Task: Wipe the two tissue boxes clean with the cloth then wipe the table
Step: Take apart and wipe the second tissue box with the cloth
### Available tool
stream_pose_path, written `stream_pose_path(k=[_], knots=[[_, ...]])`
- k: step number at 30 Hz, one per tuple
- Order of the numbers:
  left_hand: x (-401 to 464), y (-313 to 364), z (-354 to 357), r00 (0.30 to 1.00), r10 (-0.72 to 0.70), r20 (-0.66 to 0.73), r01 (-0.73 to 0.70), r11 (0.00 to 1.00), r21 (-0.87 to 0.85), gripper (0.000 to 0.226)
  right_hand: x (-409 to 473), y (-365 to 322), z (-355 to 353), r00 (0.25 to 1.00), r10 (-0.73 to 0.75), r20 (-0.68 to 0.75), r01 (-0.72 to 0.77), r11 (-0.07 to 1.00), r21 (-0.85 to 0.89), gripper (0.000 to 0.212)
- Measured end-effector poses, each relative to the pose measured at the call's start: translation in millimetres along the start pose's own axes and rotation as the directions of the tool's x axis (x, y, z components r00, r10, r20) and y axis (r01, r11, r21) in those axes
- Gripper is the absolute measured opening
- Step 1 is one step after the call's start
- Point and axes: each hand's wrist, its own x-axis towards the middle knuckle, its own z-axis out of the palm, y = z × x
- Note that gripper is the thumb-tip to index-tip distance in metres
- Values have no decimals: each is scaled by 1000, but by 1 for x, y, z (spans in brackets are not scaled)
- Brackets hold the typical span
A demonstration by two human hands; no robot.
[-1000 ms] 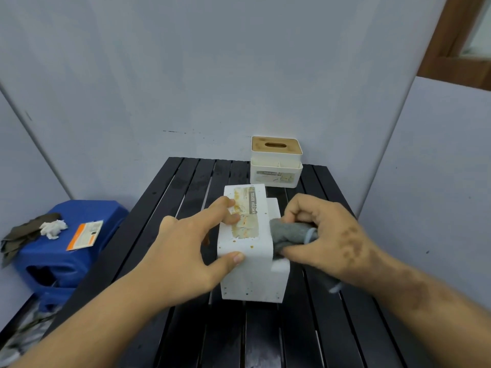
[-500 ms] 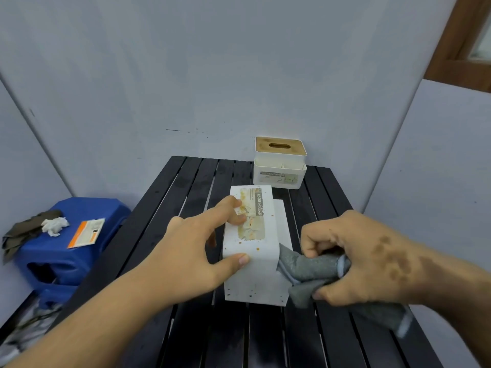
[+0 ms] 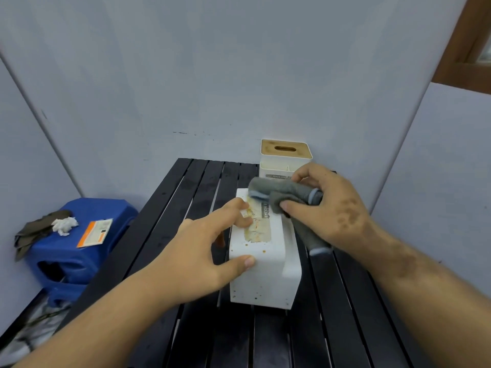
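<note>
the near box (image 3: pixel 261 264), white and lying on its side, sat near the middle of the black slatted table (image 3: pixel 170 213), its upper face carrying a torn, yellow-stained label and small brown specks. the left hand (image 3: pixel 198 257) gripped it from the left side, thumb curled on the near top edge and fingers curled over the top beside the label. the right hand (image 3: pixel 328 208) held the grey cloth (image 3: pixel 283 193), bunched in a roll between thumb and fingers, and pressed it onto the far end of that box's upper face, over the top of the label. a tail of the cloth hung down under the right palm along the box's right side, its pale blue hem just above the table. the far box (image 3: pixel 285 158), white with a wooden slotted lid, stood upright at the table's far edge toward the far right corner, its lower front partly hidden by the cloth and the right hand; it was apart from the near box. off the table's left edge stood a blue stool (image 3: pixel 77 251) carrying a dark rag (image 3: pixel 37 231), a crumpled white tissue (image 3: pixel 64 225) and an orange and white card (image 3: pixel 95 232)
</note>
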Motion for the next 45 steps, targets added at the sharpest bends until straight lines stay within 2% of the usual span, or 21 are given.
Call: stream_pose_path(k=[2, 5, 8, 11, 14, 16, 19, 21, 26, 28, 31, 33, 35, 37, 39, 41, 42, 45], knots=[[-1, -3, 1, 1000, -15, -3, 15, 1000, -5, 62, 7, 4, 5, 999, 39, -38, -39, 999, 0, 33], [-3, -4, -3, 1000, -3, -14, 3, 1000, 2, 63, -1, 0, 11, 1000, -25, 10, 26, 998, -65, 34], [-8, -8, -6, 999, -13, -51, 13, 1000, -1, 60, -11, -1, 2, 997, -45, 56, 48, 998, -41, 34], [-18, -11, 3, 981, -124, -146, 113, 990, -80, 72, -14, 3, -12, 994, -29, 109, 33, 999, -41, 39], [-28, 0, 27, 925, -286, -249, 239, 949, -204, 84, -14, 6, -15, 999, -47, 23, 48, 995, -84, 40], [-32, 11, 45, 890, -366, -272, 281, 910, -304, 79, -15, 5, -9, 992, -122, 31, 124, 985, -119, 42], [-29, 15, 62, 843, -407, -352, 282, 891, -354, 77, -21, -3, 7, 940, -267, 212, 308, 932, -191, 44], [-25, 12, 64, 825, -417, -381, 270, 884, -382, 75, -20, -7, 10, 897, -339, 282, 404, 889, -216, 45], [-20, 4, 64, 798, -464, -385, 240, 831, -502, 74, -3, -8, 6, 941, -276, 196, 332, 866, -373, 44], [-19, 6, 64, 792, -473, -385, 221, 811, -542, 75, -10, -20, 12, 924, -272, 269, 361, 853, -378, 41], [-17, 7, 64, 794, -470, -386, 198, 799, -567, 70, -27, -42, 19, 839, -308, 449, 460, 842, -282, 39], [-15, 9, 63, 798, -475, -372, 199, 789, -581, 66, -17, -35, 16, 865, -303, 401, 428, 863, -270, 46], [-13, 10, 61, 803, -487, -343, 214, 773, -597, 64, -2, -19, 12, 925, -243, 293, 336, 884, -326, 51], [-13, 10, 62, 813, -485, -323, 215, 765, -607, 63, 1, -15, 15, 945, -207, 252, 294, 876, -382, 54], [-12, 10, 61, 822, -473, -318, 207, 767, -608, 62, -10, -26, 24, 907, -269, 323, 381, 852, -359, 54], [-13, 10, 61, 829, -464, -312, 204, 771, -604, 59, -23, -37, 31, 820, -379, 430, 526, 796, -300, 50], [-13, 10, 61, 831, -464, -307, 206, 769, -606, 58, -21, -36, 30, 809, -389, 440, 540, 787, -298, 48], [-14, 13, 59, 837, -465, -288, 211, 760, -615, 59, -4, -21, 15, 880, -331, 341, 446, 824, -349, 48]])
